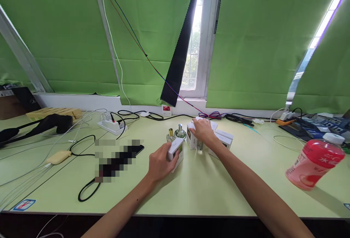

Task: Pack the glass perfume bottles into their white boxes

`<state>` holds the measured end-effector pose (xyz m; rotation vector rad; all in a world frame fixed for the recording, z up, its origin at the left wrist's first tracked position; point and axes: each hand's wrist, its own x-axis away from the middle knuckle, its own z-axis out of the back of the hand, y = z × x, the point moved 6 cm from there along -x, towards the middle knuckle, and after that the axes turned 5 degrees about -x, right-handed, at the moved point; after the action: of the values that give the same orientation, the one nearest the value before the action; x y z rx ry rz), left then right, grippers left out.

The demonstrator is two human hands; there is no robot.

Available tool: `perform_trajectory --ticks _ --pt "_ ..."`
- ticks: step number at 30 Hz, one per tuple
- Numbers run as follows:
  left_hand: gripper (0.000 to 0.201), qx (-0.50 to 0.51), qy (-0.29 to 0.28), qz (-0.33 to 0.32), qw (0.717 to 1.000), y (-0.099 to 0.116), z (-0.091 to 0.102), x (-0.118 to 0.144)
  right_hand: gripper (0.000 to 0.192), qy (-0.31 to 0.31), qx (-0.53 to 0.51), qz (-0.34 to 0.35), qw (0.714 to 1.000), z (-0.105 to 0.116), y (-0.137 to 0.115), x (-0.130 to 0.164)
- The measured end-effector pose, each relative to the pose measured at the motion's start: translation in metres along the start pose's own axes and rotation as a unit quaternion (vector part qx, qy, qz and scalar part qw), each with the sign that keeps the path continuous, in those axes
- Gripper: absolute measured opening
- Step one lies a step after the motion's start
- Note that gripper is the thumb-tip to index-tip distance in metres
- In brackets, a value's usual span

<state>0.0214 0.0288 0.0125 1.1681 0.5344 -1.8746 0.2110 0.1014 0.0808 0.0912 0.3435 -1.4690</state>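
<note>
L hand (160, 163) is wrapped round a small white carton (175, 153), fingers over its top edge and thumb on the near face; carton sits tilted on the tabletop (207, 190), roughly centre of view. R hand (201, 129) lies palm-down on a second white box (192, 139) at about 1 o'clock from the carton, fingers curled over its top. Can't tell if it's truly clamped or just resting.

Handling, as a judgement: carton looks like thin card, light, w/ stiff edges but faces that dent if squeezed. Best taken across the two narrow sides or top-and-bottom edges, not the broad faces. Finish looks smooth, so probably a bit slippery; a wrap grip like the L hand's suits it.

Two small glass bottles at 12 o'clock from the carton, just beside it: a gold-capped bottle (170, 135) and a rounder green bottle (180, 132). Both upright, prob. fragile and easy to tip. They'd want a grip on the body, not the cap.

A third white box (224, 140) lies at 3 o'clock of the R hand, touching or nearly touching the wrist.

Well apart: pink drink bottle (314, 163) at far 3 o'clock, power strip (111, 125) at 10 o'clock, black cable (86, 190) at 8 o'clock.
</note>
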Motion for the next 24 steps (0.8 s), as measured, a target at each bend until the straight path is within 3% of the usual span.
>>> perform_trajectory --ticks 7,13,18,24 --pt "0.029 -0.083 -0.109 0.088 0.987 -0.013 -0.003 0.001 0.043 -0.071 0.016 -0.016 0.997 -0.009 -0.009 -0.012" --pt "0.043 -0.176 -0.237 0.166 0.941 -0.016 0.009 -0.006 0.039 -0.108 0.02 -0.022 0.994 -0.014 -0.014 -0.012" --pt "0.05 -0.212 -0.306 0.207 0.905 -0.027 0.013 -0.016 0.035 -0.102 0.017 -0.028 0.994 -0.016 -0.013 -0.014" --pt "0.052 -0.233 -0.339 0.211 0.887 -0.044 -0.003 -0.031 0.033 -0.078 0.009 -0.038 0.996 -0.02 -0.012 -0.022"
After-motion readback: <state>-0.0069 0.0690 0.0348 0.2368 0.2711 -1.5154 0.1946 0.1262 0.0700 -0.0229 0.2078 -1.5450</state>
